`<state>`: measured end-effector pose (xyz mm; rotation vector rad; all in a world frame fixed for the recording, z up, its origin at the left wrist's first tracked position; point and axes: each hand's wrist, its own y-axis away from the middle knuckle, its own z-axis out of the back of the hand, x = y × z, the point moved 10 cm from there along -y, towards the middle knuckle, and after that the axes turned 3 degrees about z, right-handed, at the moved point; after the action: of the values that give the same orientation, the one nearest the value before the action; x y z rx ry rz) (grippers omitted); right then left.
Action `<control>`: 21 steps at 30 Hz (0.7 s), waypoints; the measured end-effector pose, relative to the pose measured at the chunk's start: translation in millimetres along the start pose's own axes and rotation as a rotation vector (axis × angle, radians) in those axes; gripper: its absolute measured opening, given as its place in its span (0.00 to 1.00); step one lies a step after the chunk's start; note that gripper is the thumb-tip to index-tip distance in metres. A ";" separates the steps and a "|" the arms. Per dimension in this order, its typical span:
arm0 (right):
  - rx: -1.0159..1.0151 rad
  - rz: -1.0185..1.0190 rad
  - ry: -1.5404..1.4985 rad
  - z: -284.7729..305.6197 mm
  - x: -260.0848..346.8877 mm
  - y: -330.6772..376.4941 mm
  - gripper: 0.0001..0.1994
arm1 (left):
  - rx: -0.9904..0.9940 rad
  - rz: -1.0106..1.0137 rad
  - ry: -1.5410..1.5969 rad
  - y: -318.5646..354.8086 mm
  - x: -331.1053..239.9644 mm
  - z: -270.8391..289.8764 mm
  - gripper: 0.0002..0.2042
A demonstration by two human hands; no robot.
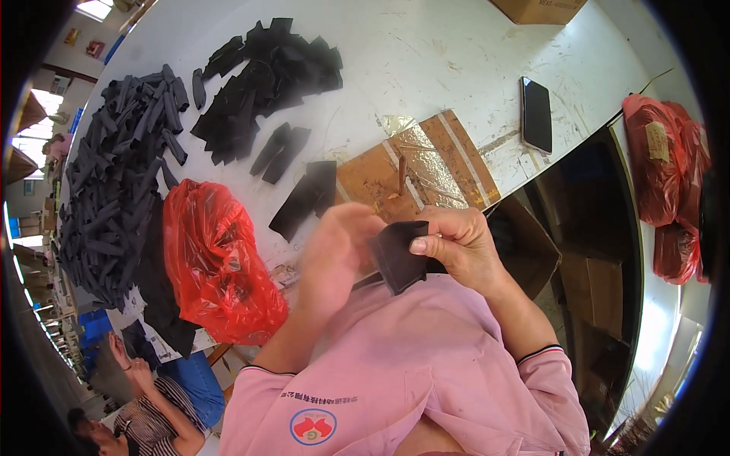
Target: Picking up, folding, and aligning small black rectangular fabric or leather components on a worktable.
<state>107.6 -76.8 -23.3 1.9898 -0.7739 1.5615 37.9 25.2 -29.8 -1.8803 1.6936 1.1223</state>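
My right hand pinches a small black fabric piece by its upper right corner, thumb on the near face. The piece hangs in front of my chest and looks folded or sewn into a flat sleeve, with a seam line near its lower edge. Close by its left side is my left hand, smeared by motion; whether its fingers touch the cloth I cannot tell. Just beyond the hands, a brown cardboard sheet with clear tape lies on the white table. Flat black fabric pieces lie at its left edge.
A large heap of dark grey fabric tubes covers the table's left side, beside a red plastic bag. Black cut pieces lie farther back. A phone rests right. Red bags stand far right; another person sits lower left.
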 end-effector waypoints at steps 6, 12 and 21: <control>0.299 0.145 0.452 -15.4 32.8 -9.0 0.06 | 0.200 0.268 -0.499 -17.7 -18.4 -30.6 0.14; 0.278 0.399 0.852 -23.0 46.1 -11.2 0.07 | 0.221 0.357 -0.806 -22.5 -4.8 -26.4 0.03; -0.247 0.345 0.465 1.8 29.5 2.8 0.06 | -0.338 -0.270 -0.883 -0.9 -13.4 -8.7 0.04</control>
<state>112.3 -84.0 5.1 1.2927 -1.0855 1.9158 41.9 27.8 -14.5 -1.3590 0.7729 1.8220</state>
